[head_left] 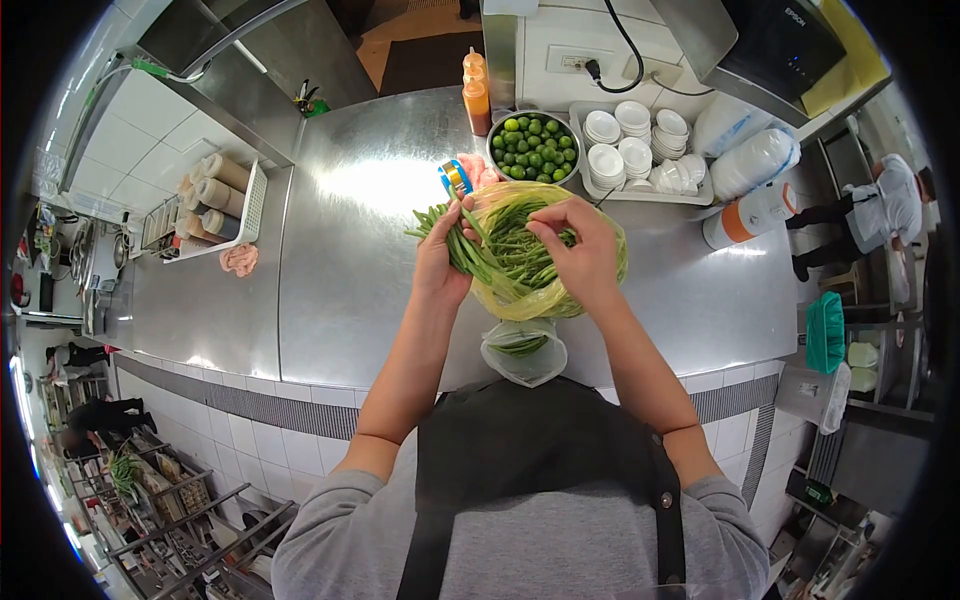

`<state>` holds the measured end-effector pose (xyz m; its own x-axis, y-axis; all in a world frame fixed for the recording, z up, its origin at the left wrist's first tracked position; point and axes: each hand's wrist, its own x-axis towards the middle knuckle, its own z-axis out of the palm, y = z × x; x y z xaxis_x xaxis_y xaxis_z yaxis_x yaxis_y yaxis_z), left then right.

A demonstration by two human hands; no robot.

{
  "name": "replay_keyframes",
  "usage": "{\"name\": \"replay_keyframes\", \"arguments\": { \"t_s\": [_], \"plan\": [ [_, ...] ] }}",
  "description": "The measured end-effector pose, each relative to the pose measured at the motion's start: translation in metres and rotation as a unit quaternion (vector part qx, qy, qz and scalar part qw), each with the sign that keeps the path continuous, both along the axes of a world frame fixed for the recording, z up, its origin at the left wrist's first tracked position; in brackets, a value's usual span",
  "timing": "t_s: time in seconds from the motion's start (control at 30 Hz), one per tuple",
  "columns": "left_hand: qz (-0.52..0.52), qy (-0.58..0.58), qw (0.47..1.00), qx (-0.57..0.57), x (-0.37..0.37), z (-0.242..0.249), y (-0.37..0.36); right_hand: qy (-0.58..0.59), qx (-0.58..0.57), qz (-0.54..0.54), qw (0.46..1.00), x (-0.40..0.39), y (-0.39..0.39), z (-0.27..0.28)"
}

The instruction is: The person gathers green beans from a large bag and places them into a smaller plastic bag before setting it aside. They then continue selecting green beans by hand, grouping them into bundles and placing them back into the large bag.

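My left hand (443,262) is closed around a bunch of green beans (472,258), whose ends fan out past the fingers to the left. Beside it, a yellow plastic bag (545,302) sits open on the counter, full of more long green beans (512,238). Over the right side of that bag, my right hand (585,252) has thumb and fingers pinched together. Whatever is between those fingertips is too small to make out. Closer to my apron, a small clear plastic bag (552,365) contains some green pieces.
Behind the yellow bag are a bowl of limes (535,147), a blue-edged tape roll (455,178) and sauce bottles (476,105). A tray of white dishes (640,190) stands back right, near a white-orange jug (745,215). A bottle basket (250,215) is left. Other people are in the background.
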<state>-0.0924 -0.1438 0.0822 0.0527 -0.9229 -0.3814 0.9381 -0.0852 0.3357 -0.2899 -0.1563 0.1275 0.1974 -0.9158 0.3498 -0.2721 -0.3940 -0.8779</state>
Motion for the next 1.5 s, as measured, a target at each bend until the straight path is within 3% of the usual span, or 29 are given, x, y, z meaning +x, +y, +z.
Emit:
{"name": "replay_keyframes", "arguments": {
  "t_s": [0.03, 0.1, 0.2, 0.33, 0.4, 0.5, 0.63, 0.7, 0.83, 0.93, 1.17, 1.23, 1.3, 1.33, 1.37, 1.5],
  "plan": [
    [0.0, 0.0, 1.0, 0.0, 0.0, 0.001, 0.0, 0.0, 0.0, 0.0, 1.0, -0.006, -0.007, -0.009],
    [-0.02, 0.001, 1.0, -0.012, -0.001, 0.005, 0.002, 0.237, 0.097, 0.056, 0.965, -0.015, -0.021, -0.027],
    [0.008, 0.012, 1.0, 0.017, -0.008, 0.018, 0.004, 0.233, 0.053, 0.065, 0.969, -0.006, -0.028, -0.039],
    [-0.016, 0.013, 1.0, 0.021, 0.003, 0.001, 0.006, 0.241, -0.018, 0.071, 0.968, 0.021, -0.046, -0.063],
    [-0.033, 0.023, 0.999, 0.018, 0.005, 0.005, 0.007, 0.266, -0.122, 0.097, 0.951, 0.033, -0.056, -0.071],
    [-0.006, -0.02, 0.997, 0.07, -0.001, 0.018, 0.009, 0.342, -0.17, 0.057, 0.922, 0.038, -0.059, -0.073],
    [0.005, -0.068, 0.995, 0.079, -0.004, 0.018, 0.011, 0.288, -0.2, 0.052, 0.935, 0.035, -0.059, -0.062],
    [0.027, -0.078, 0.995, 0.056, -0.005, 0.008, 0.012, 0.152, -0.175, 0.027, 0.973, 0.028, -0.05, -0.046],
    [0.033, -0.11, 0.991, 0.064, -0.014, 0.005, 0.008, 0.158, -0.187, 0.072, 0.967, 0.02, -0.045, -0.032],
    [0.014, -0.091, 0.993, 0.069, -0.021, 0.001, 0.0, 0.288, -0.147, 0.12, 0.939, 0.022, -0.059, -0.066],
    [0.037, -0.088, 0.995, 0.04, -0.011, 0.001, 0.006, 0.282, -0.165, 0.118, 0.938, 0.024, -0.059, -0.077],
    [0.083, -0.153, 0.983, 0.051, -0.01, 0.012, 0.009, 0.166, -0.133, 0.1, 0.972, 0.02, -0.055, -0.057],
    [0.099, -0.174, 0.979, 0.024, -0.009, 0.013, 0.011, 0.138, -0.081, 0.092, 0.983, 0.016, -0.05, -0.04],
    [0.058, -0.261, 0.964, -0.001, -0.01, 0.017, 0.012, 0.025, 0.013, 0.095, 0.995, 0.015, -0.046, -0.033],
    [0.016, -0.345, 0.938, -0.026, -0.012, 0.023, 0.014, -0.089, 0.107, 0.096, 0.986, 0.014, -0.041, -0.026],
    [-0.027, -0.389, 0.916, -0.098, -0.032, 0.042, 0.016, -0.198, 0.215, 0.142, 0.946, 0.008, -0.024, -0.005]
  ]
}}
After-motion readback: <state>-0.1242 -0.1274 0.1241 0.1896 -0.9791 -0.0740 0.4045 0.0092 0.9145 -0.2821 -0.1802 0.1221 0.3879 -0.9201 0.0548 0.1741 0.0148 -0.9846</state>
